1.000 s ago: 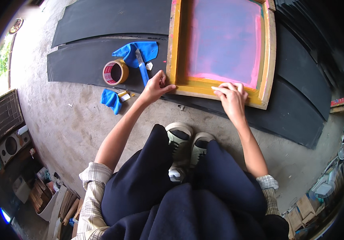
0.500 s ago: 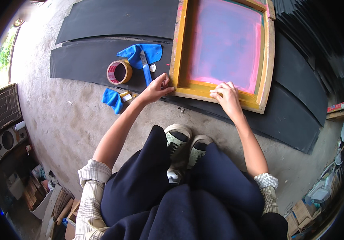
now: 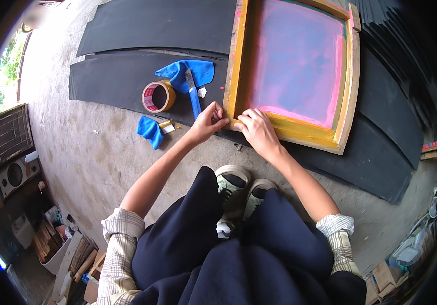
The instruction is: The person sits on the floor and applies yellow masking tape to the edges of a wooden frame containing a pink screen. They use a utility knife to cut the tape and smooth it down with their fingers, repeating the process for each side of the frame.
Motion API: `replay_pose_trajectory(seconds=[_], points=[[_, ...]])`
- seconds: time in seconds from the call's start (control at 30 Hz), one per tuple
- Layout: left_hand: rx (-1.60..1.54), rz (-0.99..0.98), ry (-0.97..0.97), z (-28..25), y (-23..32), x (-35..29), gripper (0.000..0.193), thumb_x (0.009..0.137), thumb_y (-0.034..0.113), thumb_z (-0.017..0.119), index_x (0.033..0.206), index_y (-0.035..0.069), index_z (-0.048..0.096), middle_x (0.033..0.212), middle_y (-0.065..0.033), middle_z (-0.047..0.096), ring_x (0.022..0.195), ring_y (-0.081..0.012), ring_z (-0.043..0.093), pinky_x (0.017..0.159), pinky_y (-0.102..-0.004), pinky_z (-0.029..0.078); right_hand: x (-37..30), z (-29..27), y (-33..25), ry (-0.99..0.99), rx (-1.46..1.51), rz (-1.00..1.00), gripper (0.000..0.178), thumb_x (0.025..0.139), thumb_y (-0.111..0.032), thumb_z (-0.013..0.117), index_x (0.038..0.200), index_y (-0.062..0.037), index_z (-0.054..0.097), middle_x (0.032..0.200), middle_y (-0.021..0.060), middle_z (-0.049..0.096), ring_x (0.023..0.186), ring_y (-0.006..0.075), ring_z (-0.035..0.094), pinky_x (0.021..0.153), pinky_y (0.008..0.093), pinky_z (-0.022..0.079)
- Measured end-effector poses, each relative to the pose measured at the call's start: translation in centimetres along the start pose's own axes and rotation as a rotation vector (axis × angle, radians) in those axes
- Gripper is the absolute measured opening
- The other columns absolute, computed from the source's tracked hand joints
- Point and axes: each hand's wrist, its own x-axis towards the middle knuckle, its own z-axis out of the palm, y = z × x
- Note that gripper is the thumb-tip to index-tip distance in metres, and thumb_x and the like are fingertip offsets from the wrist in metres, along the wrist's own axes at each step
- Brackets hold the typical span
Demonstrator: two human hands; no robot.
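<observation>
A wooden screen-printing frame (image 3: 350, 96) lies ahead of me, its mesh (image 3: 295, 66) stained pink and blue. Yellow tape (image 3: 300, 127) runs along its inner near edge. At the near left corner, my left hand (image 3: 208, 123) is closed, with curled fingers and the thumb against the wood; what it pinches, if anything, is hidden. Close beside it, my right hand (image 3: 260, 133) bends over the near rail, fingertips and thumb drawn together at the taped edge. Whatever lies between those fingertips is too small to make out.
Left of the frame are a blue-handled knife (image 3: 194, 96), a blue cloth (image 3: 185, 72) and a tape roll (image 3: 158, 96) on dark boards (image 3: 106, 81). A smaller blue cloth piece (image 3: 150, 132) lies on the concrete floor (image 3: 101, 157). Wood scraps (image 3: 71, 259) stand at lower left.
My right hand has slid left along the near rail to the corner beside my left hand. My left hand stays at that corner. The whole view has shifted slightly.
</observation>
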Motion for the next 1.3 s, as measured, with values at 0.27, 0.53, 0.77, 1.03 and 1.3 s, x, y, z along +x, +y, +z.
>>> replay_pose_trajectory(seconds=[0.27,0.53,0.77,1.03,1.3], points=[[-0.066,-0.088,-0.046,-0.5,0.3,-0.4,0.027,0.088,0.011,0.062,0.087,0.011,0.036,0.081,0.0050,0.043,0.075,-0.0024,0.045,0.061,-0.0191,0.039,-2.4,-7.7,3.7,-0.117,-0.033,0.410,0.019,0.080,-0.016,0.065,0.072,0.0015,0.063,0.074,0.0113,0.058,0.075,0.0263,0.057,0.071,0.0369,0.046],[-0.049,-0.194,-0.104,-0.9,1.6,0.3,0.029,0.087,0.012,0.064,0.086,0.009,0.035,0.083,0.0027,0.039,0.078,-0.0041,0.045,0.062,-0.0208,0.041,3.1,-3.9,3.7,-0.223,-0.374,0.133,0.052,0.062,-0.030,0.080,0.095,-0.0063,0.047,0.097,0.0094,0.045,0.097,0.0257,0.043,0.079,0.0419,0.034],[0.057,-0.158,-0.087,-0.8,1.9,0.5,0.031,0.086,0.012,0.066,0.086,0.008,0.035,0.076,0.0015,0.037,0.067,-0.0058,0.044,0.056,-0.0220,0.042,6.2,-0.9,2.5,-0.189,-0.423,0.088,0.066,0.054,-0.026,0.085,0.103,-0.0052,0.046,0.103,0.0109,0.044,0.099,0.0255,0.043,0.079,0.0414,0.035],[0.038,-0.163,-0.088,-0.8,1.7,0.4,0.031,0.086,0.014,0.065,0.086,0.008,0.035,0.078,0.0018,0.036,0.070,-0.0052,0.043,0.058,-0.0218,0.041,7.3,-1.3,3.1,-0.162,-0.405,0.192,0.065,0.057,-0.023,0.084,0.106,-0.0049,0.047,0.106,0.0101,0.045,0.103,0.0240,0.046,0.081,0.0430,0.038],[-0.010,-0.193,-0.133,-1.0,1.5,0.4,0.029,0.088,0.013,0.063,0.087,0.009,0.035,0.081,0.0025,0.037,0.073,-0.0045,0.045,0.060,-0.0212,0.042,5.6,-2.3,4.1,-0.162,0.121,0.096,0.029,0.079,-0.002,0.062,0.102,-0.0047,0.044,0.098,0.0135,0.056,0.095,0.0281,0.057,0.081,0.0414,0.045]])
